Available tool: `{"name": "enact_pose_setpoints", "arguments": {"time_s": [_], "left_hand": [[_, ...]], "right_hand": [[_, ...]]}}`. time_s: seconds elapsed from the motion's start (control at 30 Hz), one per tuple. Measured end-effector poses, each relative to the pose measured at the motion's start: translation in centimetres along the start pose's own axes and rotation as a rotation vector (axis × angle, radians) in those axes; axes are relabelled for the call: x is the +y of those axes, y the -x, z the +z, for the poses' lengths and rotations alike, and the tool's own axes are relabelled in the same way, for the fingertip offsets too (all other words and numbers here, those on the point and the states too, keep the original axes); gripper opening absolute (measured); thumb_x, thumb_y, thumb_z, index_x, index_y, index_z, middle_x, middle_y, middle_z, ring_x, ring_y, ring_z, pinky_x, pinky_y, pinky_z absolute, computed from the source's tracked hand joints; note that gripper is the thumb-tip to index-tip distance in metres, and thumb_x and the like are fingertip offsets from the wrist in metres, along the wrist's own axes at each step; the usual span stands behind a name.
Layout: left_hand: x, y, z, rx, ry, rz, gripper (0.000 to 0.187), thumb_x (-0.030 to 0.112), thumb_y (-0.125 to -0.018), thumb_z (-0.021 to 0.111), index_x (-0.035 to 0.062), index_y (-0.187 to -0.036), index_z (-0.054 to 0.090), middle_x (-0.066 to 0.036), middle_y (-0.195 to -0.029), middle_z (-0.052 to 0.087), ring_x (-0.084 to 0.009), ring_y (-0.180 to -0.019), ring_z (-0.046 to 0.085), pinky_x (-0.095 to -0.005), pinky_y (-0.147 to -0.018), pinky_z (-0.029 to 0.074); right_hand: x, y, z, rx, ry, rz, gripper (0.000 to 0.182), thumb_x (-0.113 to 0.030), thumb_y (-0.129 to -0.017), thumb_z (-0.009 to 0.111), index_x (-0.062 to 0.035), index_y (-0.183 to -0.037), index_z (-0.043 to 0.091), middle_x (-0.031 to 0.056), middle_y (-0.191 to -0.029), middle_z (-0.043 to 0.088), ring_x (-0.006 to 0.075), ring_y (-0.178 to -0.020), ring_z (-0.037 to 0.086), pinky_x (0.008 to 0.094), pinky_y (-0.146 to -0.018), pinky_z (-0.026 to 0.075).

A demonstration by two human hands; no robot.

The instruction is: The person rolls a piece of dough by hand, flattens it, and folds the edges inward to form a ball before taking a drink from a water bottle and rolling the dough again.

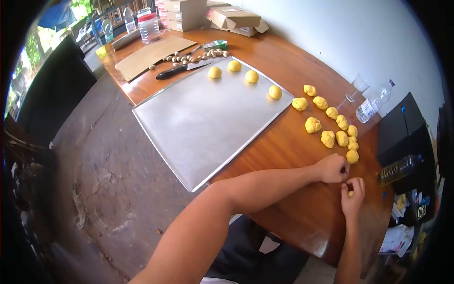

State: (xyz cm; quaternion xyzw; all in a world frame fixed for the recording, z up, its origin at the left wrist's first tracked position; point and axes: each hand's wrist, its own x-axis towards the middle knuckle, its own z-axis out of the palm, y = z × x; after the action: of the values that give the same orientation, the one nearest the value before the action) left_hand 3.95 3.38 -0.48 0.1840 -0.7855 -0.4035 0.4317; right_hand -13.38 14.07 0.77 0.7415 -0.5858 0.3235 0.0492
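My left hand (pixel 333 168) is curled closed above the wooden table, just below the nearest yellow dough balls; what its fingers hold, if anything, is hidden. Close beside it, my right hand (pixel 353 196) is closed around a piece of yellow dough (pixel 350 193), of which only a small bit shows. Several rough lumps of yellow dough (pixel 327 139) lie in loose rows beyond my hands. On the metal baking tray (pixel 203 128) to the left, smooth round dough balls (pixel 275 92) sit along the far and right edges.
A black-handled knife (pixel 172 71) lies by the tray's far edge, near several small brownish pieces (pixel 189 58) and a brown board (pixel 153 57). Cardboard boxes (pixel 234 18) and a red-lidded jar (pixel 149 29) stand behind. A glass (pixel 357 87), water bottle (pixel 374 102) and dark bottle (pixel 401 169) are rightward.
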Motion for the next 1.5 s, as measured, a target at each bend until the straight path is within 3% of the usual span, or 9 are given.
{"name": "enact_pose_setpoints", "arguments": {"time_s": [0.1, 0.3, 0.43, 0.53, 0.67, 0.8, 1.0, 1.2, 1.5], "left_hand": [[-0.1, -0.2, 0.0, 0.001, -0.017, 0.013, 0.014, 0.012, -0.079, 0.068, 0.0019, -0.084, 0.075, -0.018, -0.082, 0.074, -0.0343, -0.078, 0.072, -0.0416, -0.074, 0.058], [-0.1, 0.0, -0.2, 0.006, -0.055, 0.021, 0.014, 0.011, -0.079, 0.068, 0.0012, -0.084, 0.075, -0.018, -0.081, 0.074, -0.0340, -0.079, 0.073, -0.0421, -0.074, 0.058], [0.8, 0.2, -0.5, -0.031, -0.009, -0.026, 0.016, 0.012, -0.079, 0.067, 0.0005, -0.086, 0.075, -0.018, -0.082, 0.074, -0.0341, -0.078, 0.073, -0.0419, -0.074, 0.058], [0.3, -0.2, -0.3, 0.024, -0.011, -0.011, 0.017, 0.013, -0.079, 0.068, 0.0001, -0.087, 0.075, -0.019, -0.082, 0.074, -0.0345, -0.079, 0.073, -0.0418, -0.074, 0.058], [-1.2, 0.0, 0.1, 0.024, -0.044, 0.045, 0.016, 0.013, -0.077, 0.069, -0.0003, -0.085, 0.074, -0.020, -0.082, 0.073, -0.0356, -0.076, 0.072, -0.0426, -0.072, 0.057], [-0.5, -0.4, -0.4, -0.031, -0.088, 0.036, 0.015, 0.013, -0.078, 0.068, 0.0004, -0.084, 0.074, -0.021, -0.080, 0.072, -0.0290, -0.070, 0.070, -0.0405, -0.068, 0.055], [0.2, 0.1, -1.1, -0.072, -0.023, -0.041, 0.019, 0.015, -0.089, 0.069, -0.0004, -0.098, 0.076, -0.017, -0.086, 0.075, -0.0215, -0.078, 0.072, -0.0366, -0.074, 0.056], [0.5, 0.0, -1.0, -0.077, -0.043, -0.060, 0.020, 0.014, -0.089, 0.071, -0.0034, -0.098, 0.075, -0.016, -0.086, 0.075, -0.0214, -0.078, 0.070, -0.0364, -0.074, 0.055], [1.4, 0.4, -2.3, -0.159, 0.006, -0.238, 0.019, 0.016, -0.095, 0.067, -0.0020, -0.094, 0.072, -0.004, -0.071, 0.065, -0.0087, -0.066, 0.057, -0.0290, -0.063, 0.047]], "right_hand": [[-4.6, 2.5, -1.1, -0.082, -0.045, -0.098, 0.012, -0.007, -0.087, 0.065, -0.0007, -0.088, 0.054, 0.0175, -0.094, 0.053, 0.0398, -0.090, 0.052, 0.0471, -0.082, 0.043], [2.4, 5.9, -3.5, -0.010, 0.194, 0.021, 0.011, -0.006, -0.087, 0.064, 0.0001, -0.090, 0.055, 0.0177, -0.096, 0.054, 0.0394, -0.092, 0.053, 0.0472, -0.083, 0.044], [0.3, 1.1, -1.0, -0.021, -0.021, 0.017, 0.011, -0.005, -0.087, 0.065, 0.0001, -0.093, 0.057, 0.0186, -0.098, 0.054, 0.0382, -0.094, 0.055, 0.0446, -0.085, 0.045], [-3.3, 3.5, -2.1, -0.130, -0.136, -0.061, 0.012, -0.007, -0.088, 0.065, -0.0002, -0.096, 0.059, 0.0190, -0.101, 0.055, 0.0389, -0.097, 0.056, 0.0442, -0.087, 0.046], [-0.2, 6.3, -4.5, -0.115, -0.011, -0.080, 0.012, -0.008, -0.089, 0.065, 0.0004, -0.096, 0.059, 0.0201, -0.099, 0.055, 0.0420, -0.093, 0.056, 0.0469, -0.084, 0.047], [2.1, 1.9, -1.6, 0.066, 0.006, -0.135, 0.013, -0.006, -0.085, 0.070, -0.0010, -0.094, 0.062, 0.0195, -0.095, 0.058, 0.0411, -0.092, 0.057, 0.0477, -0.079, 0.048], [-5.6, 3.3, -2.3, -0.119, -0.146, -0.102, 0.011, -0.006, -0.081, 0.073, -0.0054, -0.089, 0.065, 0.0139, -0.095, 0.059, 0.0358, -0.093, 0.057, 0.0440, -0.084, 0.047], [-1.0, 3.9, -3.7, -0.060, 0.061, -0.066, 0.016, -0.009, -0.081, 0.075, -0.0058, -0.095, 0.068, 0.0146, -0.101, 0.059, 0.0359, -0.096, 0.057, 0.0430, -0.084, 0.048], [-3.0, 2.2, -1.6, -0.110, -0.233, -0.217, 0.013, -0.010, -0.084, 0.075, -0.0032, -0.087, 0.064, 0.0126, -0.090, 0.056, 0.0325, -0.088, 0.056, 0.0422, -0.079, 0.049]]}}
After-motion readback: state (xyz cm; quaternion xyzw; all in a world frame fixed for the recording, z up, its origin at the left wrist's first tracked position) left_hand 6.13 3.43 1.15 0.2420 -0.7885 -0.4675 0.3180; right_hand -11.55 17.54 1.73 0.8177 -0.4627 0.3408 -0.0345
